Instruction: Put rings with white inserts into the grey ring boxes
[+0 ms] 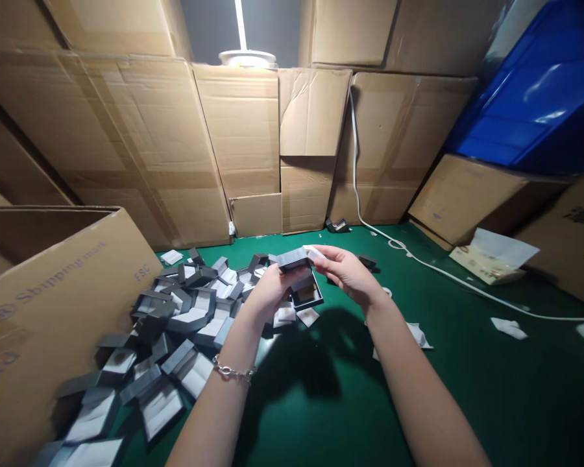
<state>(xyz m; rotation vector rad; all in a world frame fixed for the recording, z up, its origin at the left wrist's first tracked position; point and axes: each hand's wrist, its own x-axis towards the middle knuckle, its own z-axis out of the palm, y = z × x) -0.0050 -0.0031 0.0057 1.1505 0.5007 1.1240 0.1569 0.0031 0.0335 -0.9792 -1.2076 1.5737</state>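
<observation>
My left hand [268, 288] is closed around a small dark grey hinged box [292, 260], whose lid is tipped open above its dark-rimmed lower half. In my right hand [343, 271], the thumb and fingers pinch a small white piece [314, 254] at the box's right edge; whether it is cloth, paper or padding I cannot tell. Left of my hands lies a heap of similar open grey boxes [192, 311] with white linings. Under the held box, a white pad [307, 316] rests on the green table.
A large open carton [68, 311] stands at the left, and stacked cartons [141, 149] wall off the back. A white cable [433, 277] runs across the green tabletop [462, 383]. To the right are a tissue pack [486, 263], scraps of white paper [509, 327] and a blue bin [530, 97].
</observation>
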